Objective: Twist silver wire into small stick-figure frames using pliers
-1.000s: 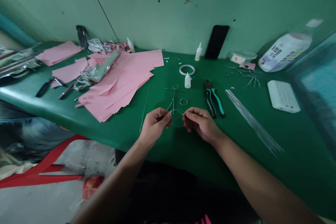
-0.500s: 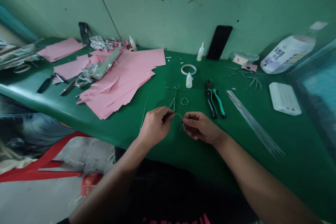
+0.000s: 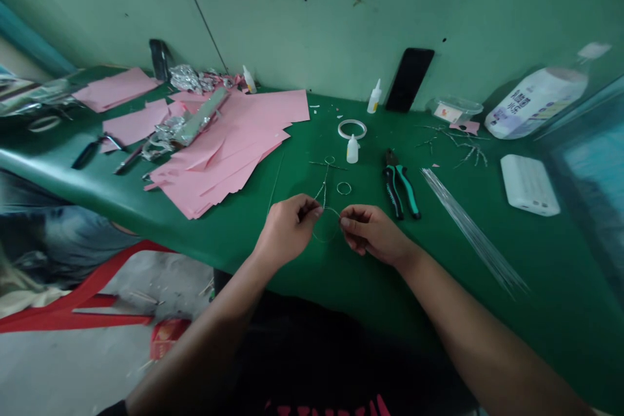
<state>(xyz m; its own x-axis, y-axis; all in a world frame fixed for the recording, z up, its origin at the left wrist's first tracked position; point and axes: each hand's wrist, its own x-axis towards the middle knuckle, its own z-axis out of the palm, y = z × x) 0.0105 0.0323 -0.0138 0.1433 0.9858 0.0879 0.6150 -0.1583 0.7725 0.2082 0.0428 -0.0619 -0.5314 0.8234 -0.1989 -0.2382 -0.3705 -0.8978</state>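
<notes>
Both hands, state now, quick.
Left hand: closed, pinching a thin wire loop.
Right hand: closed, pinching the other side of the thin wire loop.

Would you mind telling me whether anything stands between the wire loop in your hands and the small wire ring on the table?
Nothing visible does: only green tabletop separates the wire loop from the small wire ring.

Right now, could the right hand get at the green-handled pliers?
Probably yes: the right hand lies close to the green-handled pliers, and nothing lies between them, though its fingers seem to hold the wire loop.
</notes>
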